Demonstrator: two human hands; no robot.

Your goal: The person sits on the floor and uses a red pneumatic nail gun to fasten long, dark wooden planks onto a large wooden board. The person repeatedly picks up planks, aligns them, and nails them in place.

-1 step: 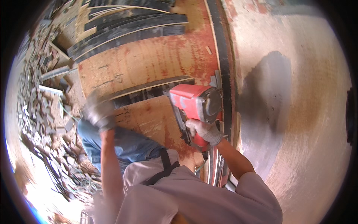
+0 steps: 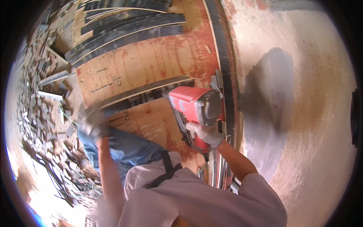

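Observation:
My right hand (image 2: 204, 134), in a pale work glove, is wrapped round the handle of a red nail gun (image 2: 191, 100). The tool hangs over the right part of a wooden work surface (image 2: 140, 62), by the right end of a dark-faced wooden strip assembly (image 2: 147, 94). At that assembly's left end is my gloved left hand (image 2: 92, 123), just above my jeans-clad knee. Motion smears its fingers, so I cannot tell whether it grips the wood or only touches it.
Several dark-faced strips (image 2: 128, 37) lie at the far side of the surface. A long dark board (image 2: 223, 49) runs along its right edge, with small grey pieces (image 2: 216, 81) beside it. Wood offcuts (image 2: 38, 113) litter the ground at left; a concrete floor (image 2: 314, 113) lies at right.
My left hand has shifted slightly left and nearer to me along the strip's end. The nail gun stays in my right hand, nearly unmoved; the whole view has shifted a little.

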